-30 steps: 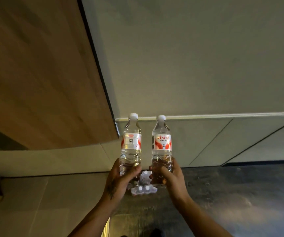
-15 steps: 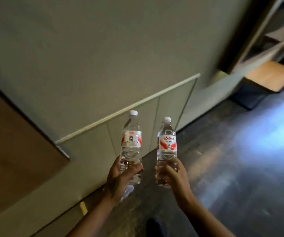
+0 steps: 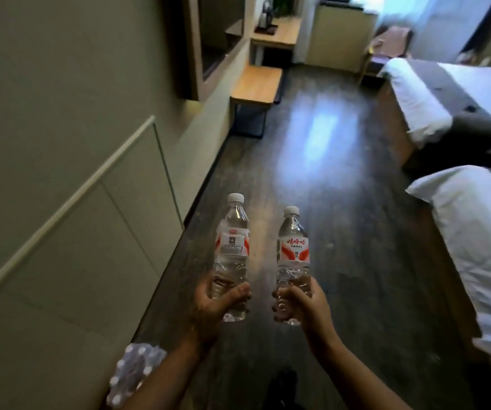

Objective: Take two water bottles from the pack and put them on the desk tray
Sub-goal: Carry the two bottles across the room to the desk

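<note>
**Two bottles in hand, desk tray yet to reach**

Both bottles are out of the pack and up in the air! The left hand (image 3: 214,303) is wrapped round the lower body of the left water bottle (image 3: 232,255), thumb across the front, and the right hand (image 3: 303,303) is closed the same way round the base of the right water bottle (image 3: 293,261). Both bottles stand upright, white caps on, red-and-white labels facing the camera, held side by side but apart, out in front of the body over the dark wood floor (image 3: 342,202).

The pick-up half of the job looks done. The shrink-wrapped pack (image 3: 133,374) sits low at the bottom left, by the wall, partly hidden behind the left forearm, with a cluster of white caps showing.

What's left is the carry and the set-down. Far up the room, against the left wall, there's a wooden desk (image 3: 282,32) with a dark tray (image 3: 266,27) on it and what seems to be a kettle; that is most likely the target, though it is small and blurred from here. A lower wooden bench (image 3: 256,84) stands nearer, and two beds (image 3: 475,232) with white linen line the right side.

Both forearms reach forward at about the same height, wrists level, elbows tucked in. By my reckoning, it's a walk up the room, then both bottles placed on that tray
</note>
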`<state>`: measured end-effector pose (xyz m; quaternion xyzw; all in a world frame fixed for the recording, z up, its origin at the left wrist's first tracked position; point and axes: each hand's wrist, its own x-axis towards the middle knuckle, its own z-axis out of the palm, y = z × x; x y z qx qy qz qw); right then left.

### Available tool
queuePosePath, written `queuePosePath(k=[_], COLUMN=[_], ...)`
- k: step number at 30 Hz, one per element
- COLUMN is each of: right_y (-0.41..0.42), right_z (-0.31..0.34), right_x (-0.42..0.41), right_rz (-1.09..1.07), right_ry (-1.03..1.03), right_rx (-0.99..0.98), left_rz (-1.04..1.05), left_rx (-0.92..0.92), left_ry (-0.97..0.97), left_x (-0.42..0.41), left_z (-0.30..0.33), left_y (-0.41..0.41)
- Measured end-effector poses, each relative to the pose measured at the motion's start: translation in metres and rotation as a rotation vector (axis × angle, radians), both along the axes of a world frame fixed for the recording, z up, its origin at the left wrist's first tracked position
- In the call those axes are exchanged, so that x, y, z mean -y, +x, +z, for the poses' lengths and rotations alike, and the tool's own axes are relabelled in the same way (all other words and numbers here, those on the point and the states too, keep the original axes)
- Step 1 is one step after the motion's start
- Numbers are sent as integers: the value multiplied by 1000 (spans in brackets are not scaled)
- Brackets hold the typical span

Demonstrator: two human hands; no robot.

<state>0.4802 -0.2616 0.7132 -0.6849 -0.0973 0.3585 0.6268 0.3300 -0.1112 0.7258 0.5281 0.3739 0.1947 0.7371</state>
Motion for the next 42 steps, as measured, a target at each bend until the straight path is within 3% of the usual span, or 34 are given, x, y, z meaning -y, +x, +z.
queuePosePath(k=[10, 21, 31, 42], right_y=[83, 196, 324, 518], right_z=[-7, -10, -13, -18], right_x=[71, 79, 19, -123], right_rz=[-238, -212, -200, -272], right_ry=[-27, 20, 39, 62], right_rx=[-32, -38, -7, -44], left_rz=[-195, -175, -175, -276], left_rx=[-35, -58, -62, -24], left_ry=[65, 90, 162, 86], left_x=[40, 49, -5, -151], left_z=[-3, 5, -4, -5], left_y=[115, 227, 353, 550])
